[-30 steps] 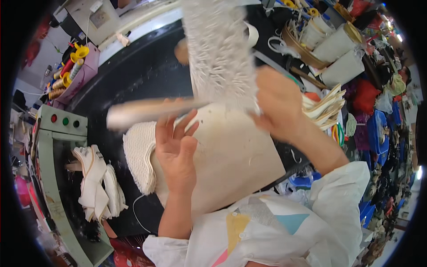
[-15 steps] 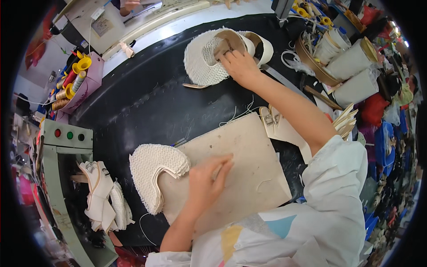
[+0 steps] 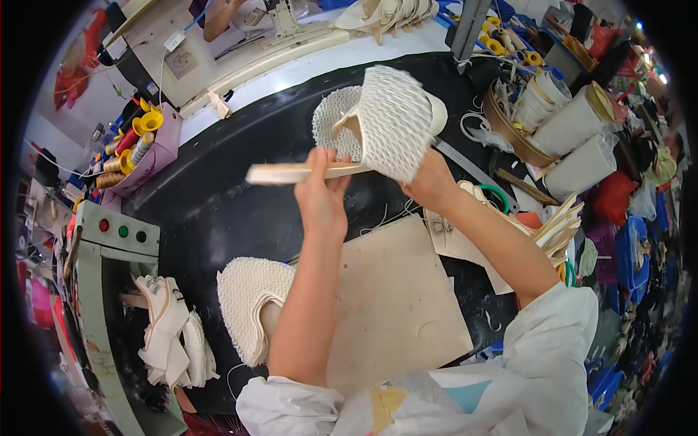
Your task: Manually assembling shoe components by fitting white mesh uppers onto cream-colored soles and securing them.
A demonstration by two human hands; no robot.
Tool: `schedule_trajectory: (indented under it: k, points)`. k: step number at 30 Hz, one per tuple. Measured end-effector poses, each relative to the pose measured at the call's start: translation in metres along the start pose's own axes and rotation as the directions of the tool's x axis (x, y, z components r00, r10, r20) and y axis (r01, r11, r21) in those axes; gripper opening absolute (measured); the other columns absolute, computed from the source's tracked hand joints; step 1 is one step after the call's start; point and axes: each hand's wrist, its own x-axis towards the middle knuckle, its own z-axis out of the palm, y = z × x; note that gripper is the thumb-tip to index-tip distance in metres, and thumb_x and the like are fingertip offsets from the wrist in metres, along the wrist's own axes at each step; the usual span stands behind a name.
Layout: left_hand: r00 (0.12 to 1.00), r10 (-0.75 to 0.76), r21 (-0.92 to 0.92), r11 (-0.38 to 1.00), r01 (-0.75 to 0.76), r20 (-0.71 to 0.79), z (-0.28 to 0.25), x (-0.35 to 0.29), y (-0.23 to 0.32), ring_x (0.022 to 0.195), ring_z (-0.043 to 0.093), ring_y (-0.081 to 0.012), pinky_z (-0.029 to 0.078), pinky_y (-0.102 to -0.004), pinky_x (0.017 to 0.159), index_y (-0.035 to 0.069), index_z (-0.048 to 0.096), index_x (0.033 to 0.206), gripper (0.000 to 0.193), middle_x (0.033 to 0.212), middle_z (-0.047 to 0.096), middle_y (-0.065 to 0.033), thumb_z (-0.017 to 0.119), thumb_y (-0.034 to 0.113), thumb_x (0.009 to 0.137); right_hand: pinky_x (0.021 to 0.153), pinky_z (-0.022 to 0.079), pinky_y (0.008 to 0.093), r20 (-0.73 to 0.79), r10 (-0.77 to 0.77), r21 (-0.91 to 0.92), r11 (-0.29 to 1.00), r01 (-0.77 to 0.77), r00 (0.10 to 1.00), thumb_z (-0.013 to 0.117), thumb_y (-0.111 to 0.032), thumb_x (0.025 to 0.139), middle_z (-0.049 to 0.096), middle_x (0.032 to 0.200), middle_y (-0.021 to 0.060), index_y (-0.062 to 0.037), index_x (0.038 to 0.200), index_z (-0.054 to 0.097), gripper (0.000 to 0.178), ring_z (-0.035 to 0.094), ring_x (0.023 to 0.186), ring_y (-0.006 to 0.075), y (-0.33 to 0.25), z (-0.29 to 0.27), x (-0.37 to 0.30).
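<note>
A white woven shoe upper (image 3: 396,123) is held up over the far part of the black worktop, its mesh side tilted up. My right hand (image 3: 434,180) grips its lower right edge; the fingertips are partly hidden by the mesh. The fingers of my left hand (image 3: 322,190) close on the beige strap (image 3: 276,174) that runs out to the left from this upper. Directly behind lies another woven upper (image 3: 331,120), partly covered. On the near side, a stack of curved woven pieces (image 3: 247,298) rests over the left edge of a beige board (image 3: 396,291), partly hidden by my left forearm.
A pink box (image 3: 156,152) of thread spools stands at left, above a grey box (image 3: 120,218) with buttons. Strapped pieces (image 3: 160,327) lie beside it. At right are a metal ruler (image 3: 462,160), a hammer (image 3: 527,185), a round tub (image 3: 534,142) and white rolls (image 3: 578,102).
My right hand has lifted the woven upper off the pile and drawn it nearer. My left hand has moved forward from above the board and now holds the strap. The view has shifted slightly.
</note>
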Motion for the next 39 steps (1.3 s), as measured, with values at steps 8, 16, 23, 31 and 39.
schedule_trajectory:
  k: [8,16,23,31,39]
  points:
    - [0.94,0.165,0.058,0.986,-0.155,-0.297,-0.011,0.075,0.026,0.101,0.05,-0.0201,0.04,-0.0356,0.089,-0.004,0.041,0.121,0.055,0.111,0.051,-0.0117,0.062,0.033,0.087,0.066,0.046,0.0349,0.313,0.113,-0.264,0.964,-0.028,0.943,0.059,-0.007,0.066,0.058,0.076,0.0093,-0.0051,0.08,0.065,0.015,0.057,0.083,0.025,0.03,0.046,0.019]
    - [0.571,0.408,0.696,-0.313,-0.646,0.713,-0.008,0.033,-0.026,0.11,0.051,-0.0334,0.036,-0.0447,0.095,0.008,0.061,0.11,0.033,0.117,0.056,-0.015,0.064,0.017,0.078,0.067,0.043,0.0381,0.503,0.255,-0.36,0.93,-0.068,0.826,0.059,-0.007,0.067,0.061,0.078,0.0104,-0.0078,0.076,0.064,0.011,0.057,0.079,0.0252,0.053,0.082,0.019]
    - [0.836,0.097,0.801,-0.364,-0.475,0.54,-0.043,0.047,-0.026,0.104,0.056,-0.0337,0.042,-0.0459,0.089,0.009,0.064,0.107,0.03,0.111,0.06,-0.0141,0.063,0.016,0.078,0.085,0.043,0.0395,0.527,0.463,-0.058,0.857,-0.513,0.713,0.073,-0.02,0.067,0.058,0.103,0.0116,-0.0066,0.117,0.052,0.056,0.053,0.098,0.0298,-0.011,-0.067,-0.007]
    - [0.796,0.094,0.743,0.306,-0.595,0.599,0.006,-0.083,0.002,0.084,0.064,-0.0229,0.047,-0.026,0.076,0.0,0.067,0.097,0.019,0.093,0.067,-0.0162,0.064,0.009,0.08,0.078,0.045,0.0395,0.421,0.761,-0.324,0.635,-0.701,0.494,0.075,-0.025,0.066,0.061,0.098,0.0113,-0.0044,0.109,0.058,0.05,0.056,0.092,0.0285,-0.077,-0.155,-0.128]
    - [0.649,-0.064,0.635,-0.157,-0.757,0.758,-0.016,-0.205,-0.061,0.09,0.063,-0.0233,0.047,-0.03,0.079,-0.001,0.064,0.098,0.023,0.099,0.066,-0.0138,0.064,0.014,0.081,0.083,0.04,0.0386,0.295,0.657,-0.465,0.733,-0.496,0.694,0.072,-0.017,0.065,0.057,0.106,0.0061,-0.0085,0.109,0.057,0.047,0.053,0.098,0.0252,-0.124,-0.146,-0.152]
